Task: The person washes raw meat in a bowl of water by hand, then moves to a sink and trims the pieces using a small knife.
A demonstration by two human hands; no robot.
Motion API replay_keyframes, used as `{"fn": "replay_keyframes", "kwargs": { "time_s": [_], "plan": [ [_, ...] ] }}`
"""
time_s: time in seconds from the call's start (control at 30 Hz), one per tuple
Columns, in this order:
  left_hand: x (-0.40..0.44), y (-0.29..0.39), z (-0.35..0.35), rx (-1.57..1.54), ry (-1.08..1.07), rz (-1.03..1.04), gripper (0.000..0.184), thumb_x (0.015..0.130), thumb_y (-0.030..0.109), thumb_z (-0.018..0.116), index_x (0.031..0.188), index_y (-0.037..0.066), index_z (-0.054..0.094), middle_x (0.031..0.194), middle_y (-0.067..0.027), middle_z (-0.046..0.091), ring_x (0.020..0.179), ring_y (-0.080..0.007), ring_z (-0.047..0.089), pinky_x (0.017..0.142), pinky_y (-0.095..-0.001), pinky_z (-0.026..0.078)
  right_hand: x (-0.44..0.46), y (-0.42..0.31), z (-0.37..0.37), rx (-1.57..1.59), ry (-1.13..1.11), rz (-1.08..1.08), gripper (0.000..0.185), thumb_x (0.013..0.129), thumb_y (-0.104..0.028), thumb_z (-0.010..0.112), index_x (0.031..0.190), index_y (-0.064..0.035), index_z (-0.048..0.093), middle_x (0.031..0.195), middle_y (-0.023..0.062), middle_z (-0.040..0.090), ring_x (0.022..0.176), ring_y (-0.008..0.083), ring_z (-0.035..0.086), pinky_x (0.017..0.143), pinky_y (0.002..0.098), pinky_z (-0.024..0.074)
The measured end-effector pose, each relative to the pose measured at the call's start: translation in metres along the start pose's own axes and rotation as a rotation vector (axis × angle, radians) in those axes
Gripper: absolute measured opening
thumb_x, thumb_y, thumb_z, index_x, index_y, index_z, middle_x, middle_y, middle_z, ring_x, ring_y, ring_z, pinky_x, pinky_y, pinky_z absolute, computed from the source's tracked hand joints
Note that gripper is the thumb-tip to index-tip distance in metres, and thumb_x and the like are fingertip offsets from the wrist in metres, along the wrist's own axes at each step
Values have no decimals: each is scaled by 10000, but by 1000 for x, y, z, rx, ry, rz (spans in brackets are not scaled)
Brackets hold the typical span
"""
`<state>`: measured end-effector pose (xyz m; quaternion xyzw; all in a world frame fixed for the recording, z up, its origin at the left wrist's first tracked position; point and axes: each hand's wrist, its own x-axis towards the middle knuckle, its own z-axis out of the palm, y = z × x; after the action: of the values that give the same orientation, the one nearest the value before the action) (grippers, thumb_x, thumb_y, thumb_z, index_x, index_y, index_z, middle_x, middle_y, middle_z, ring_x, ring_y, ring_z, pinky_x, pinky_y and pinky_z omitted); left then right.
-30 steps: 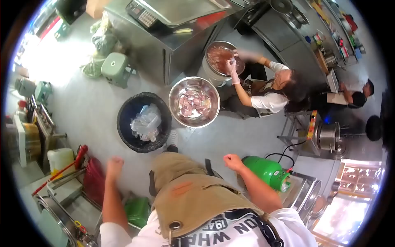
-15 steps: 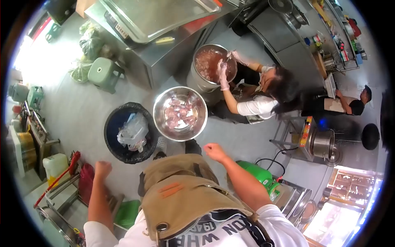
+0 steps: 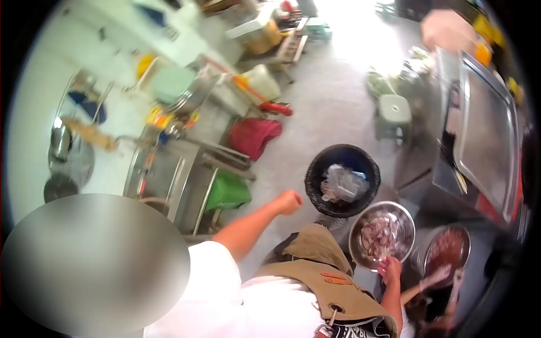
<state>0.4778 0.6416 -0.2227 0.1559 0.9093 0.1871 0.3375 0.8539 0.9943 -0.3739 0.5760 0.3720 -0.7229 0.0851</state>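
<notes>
A round steel bowl (image 3: 409,222) holds pieces of pinkish raw meat (image 3: 378,236). By the bowl's near rim is my right hand (image 3: 389,270), its fingers loosely bent and apart, with nothing visible in them; whether it touches the rim I cannot tell. My left hand (image 3: 288,203) is closed in a fist in the air, left of a black-lined bin (image 3: 316,194). Clear plastic bags (image 3: 345,183) lie inside that bin. Beyond the bowl stands a steel pot (image 3: 466,239) of reddish liquid with pieces in it.
A co-worker's gloved hands (image 3: 448,275) are at the pot. A steel counter (image 3: 425,163) with a large tray (image 3: 487,143) stands at the right. Beside it is a pale green stool (image 3: 393,110). Racks with a green container (image 3: 228,190) and a red bag (image 3: 256,138) stand left.
My view has swung left, so the bin, bowl and pot now appear farther right. My right hand has come to the bowl's rim and its fingers have loosened. My left hand remains a fist.
</notes>
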Motion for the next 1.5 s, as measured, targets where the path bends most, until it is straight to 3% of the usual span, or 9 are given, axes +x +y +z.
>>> {"fn": "replay_keyframes", "kwargs": {
  "time_s": [0.3, 0.4, 0.43, 0.47, 0.53, 0.63, 1.2, 1.37, 1.5],
  "plan": [
    [-41, -123, 40, 180, -116, -125, 328, 833, 338, 584, 794, 28, 683, 803, -210, 669, 732, -373, 639, 664, -483, 496, 19, -28, -19, 98, -52, 27, 109, 887, -196, 568, 850, -95, 556, 693, 28, 518, 534, 138, 530, 415, 260, 419],
    [-19, -150, 38, 105, -251, -131, 347, 867, 356, 579, 819, 33, 696, 843, -192, 682, 769, -365, 650, 689, -482, 496, -4, -31, 1, -468, 156, -83, 112, 875, -207, 608, 894, -101, 638, 765, 31, 601, 668, 147, 584, 562, 312, 495],
    [-11, -125, 23, 101, -279, -71, 340, 852, 344, 603, 836, 18, 698, 826, -190, 685, 745, -337, 648, 682, -451, 503, -12, -37, -1, -894, 190, -114, 95, 866, -170, 603, 883, -90, 653, 780, 43, 618, 706, 157, 606, 592, 330, 515],
    [16, -159, 41, 139, -266, -30, 338, 845, 335, 607, 857, 11, 699, 807, -192, 680, 679, -270, 642, 655, -424, 506, 14, 12, -21, -20, 89, -194, 108, 861, -147, 590, 851, -58, 650, 761, 63, 627, 688, 155, 621, 584, 324, 531],
    [78, -202, 55, 501, -275, 483, 219, 839, 199, 619, 838, -9, 688, 733, -146, 674, 604, -186, 610, 564, -352, 495, 20, 1, -1, -517, 235, -217, 148, 869, -158, 581, 861, -28, 650, 764, 84, 640, 661, 163, 637, 572, 320, 545],
    [118, -146, 57, -71, -364, 304, 125, 824, 72, 598, 858, -32, 659, 701, -86, 661, 583, -145, 597, 508, -286, 469, -11, -24, 27, -374, 279, -127, 203, 878, -174, 572, 876, 14, 650, 776, 117, 655, 635, 177, 657, 563, 313, 559],
    [85, 221, 147, -61, -579, 90, 211, 858, 99, 615, 998, -46, 676, 778, -63, 670, 645, -116, 594, 576, -249, 468, 42, -22, -71, 626, 356, -150, 157, 874, -116, 604, 952, 21, 607, 817, 98, 605, 690, 231, 653, 617, 351, 579],
    [82, 271, 227, -37, -655, 245, 189, 868, 109, 605, 972, -29, 683, 786, -52, 672, 646, -96, 578, 586, -249, 467, 185, 61, -136, -315, 490, -640, 146, 870, -111, 601, 926, 22, 623, 819, 120, 632, 682, 227, 658, 587, 324, 570],
    [117, 310, 302, 205, -851, 602, 172, 882, 125, 594, 960, 2, 686, 784, -40, 673, 644, -99, 584, 580, -254, 474, 206, 46, -169, 122, 558, -418, 166, 875, -106, 593, 975, 25, 619, 829, 115, 633, 696, 223, 646, 585, 323, 553]
  ]
}}
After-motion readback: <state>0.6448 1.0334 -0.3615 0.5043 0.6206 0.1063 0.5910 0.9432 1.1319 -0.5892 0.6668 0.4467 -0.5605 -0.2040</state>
